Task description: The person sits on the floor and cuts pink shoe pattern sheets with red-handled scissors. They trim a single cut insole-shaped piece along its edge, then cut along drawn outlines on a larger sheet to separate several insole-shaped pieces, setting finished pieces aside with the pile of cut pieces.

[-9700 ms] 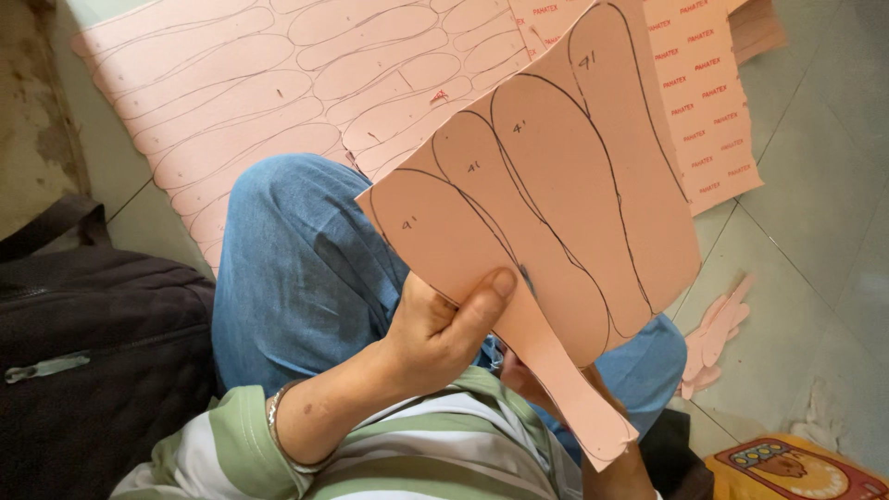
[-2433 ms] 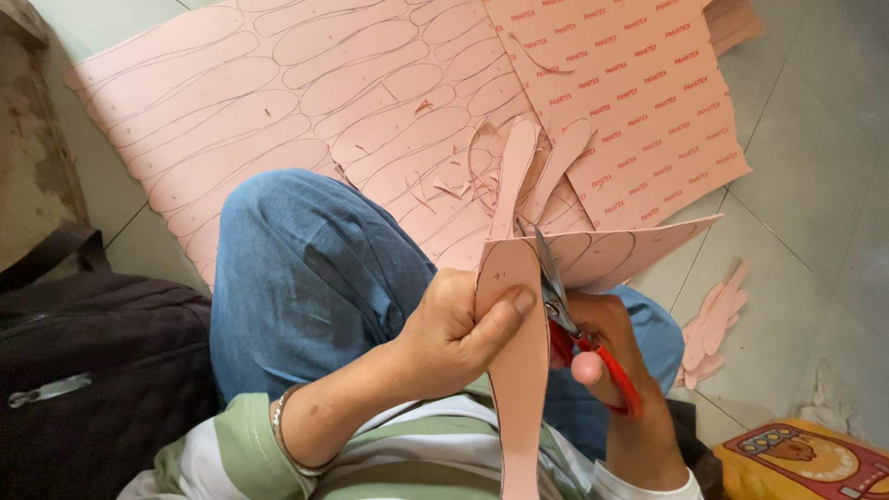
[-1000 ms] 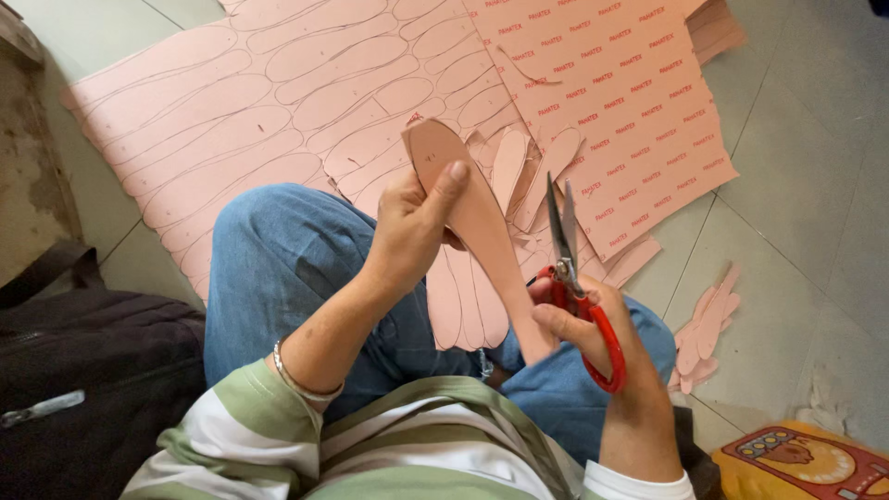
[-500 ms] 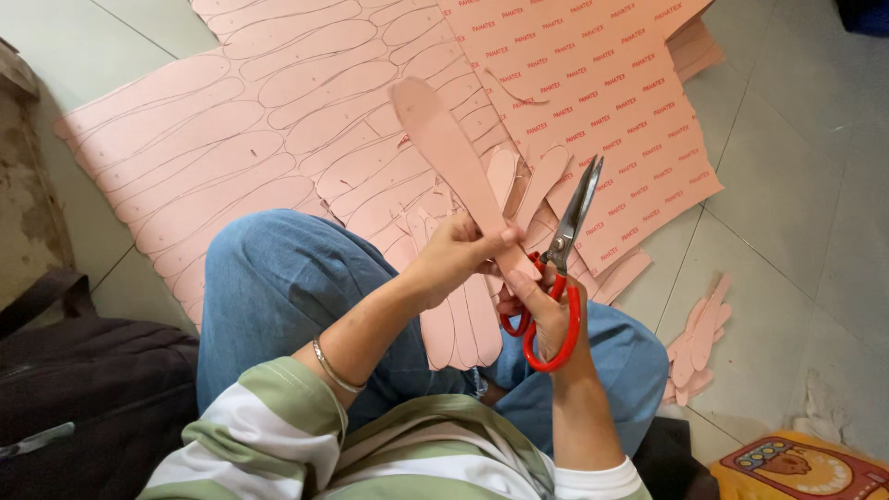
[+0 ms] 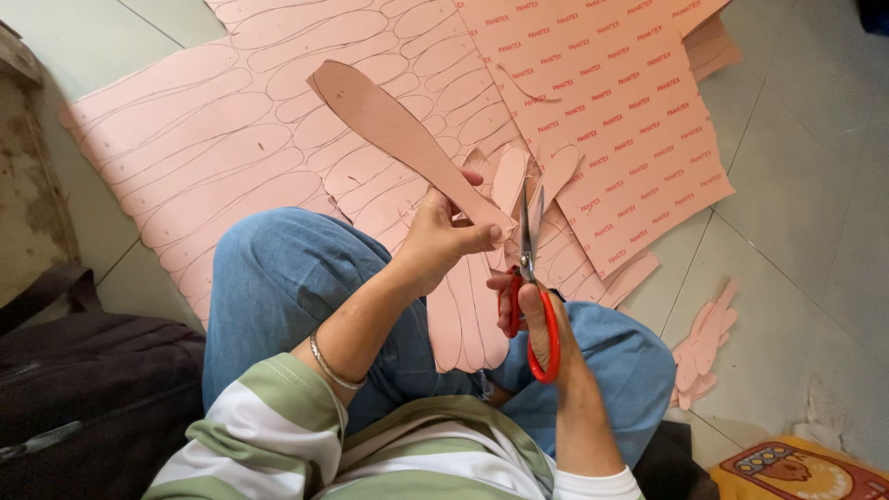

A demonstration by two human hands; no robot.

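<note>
Over at the floor's left edge sits a black bag [image 5: 83, 389], pressed close to the person's knee, so that side is pretty tight. Big pink sheets with traced outlines [image 5: 213, 139] cover the tiled floor [image 5: 806, 185] from the top left across to the middle, and a printed pink sheet [image 5: 602, 102] overlaps them toward the top right. The bare tiles on the right are the only real open room.

The left hand [image 5: 443, 243] is closed on the narrow end of a long pink insole cutout [image 5: 398, 139], thumb on top and fingers curled under, with the wide end sticking up and left, out over the sheets. Just right of that grip, the right hand [image 5: 537, 310] has its fingers through the handles of red-handled scissors [image 5: 530, 278], blades pointing up and only slightly apart, right beside the cutout's narrow tip. More cut pink pieces [image 5: 468, 315] lie on the lap between the blue-jeaned knees.

Further right, a small heap of pink offcuts [image 5: 704, 343] lies on the tiles, and a yellow and red box [image 5: 801, 472] sits at the bottom right corner.
</note>
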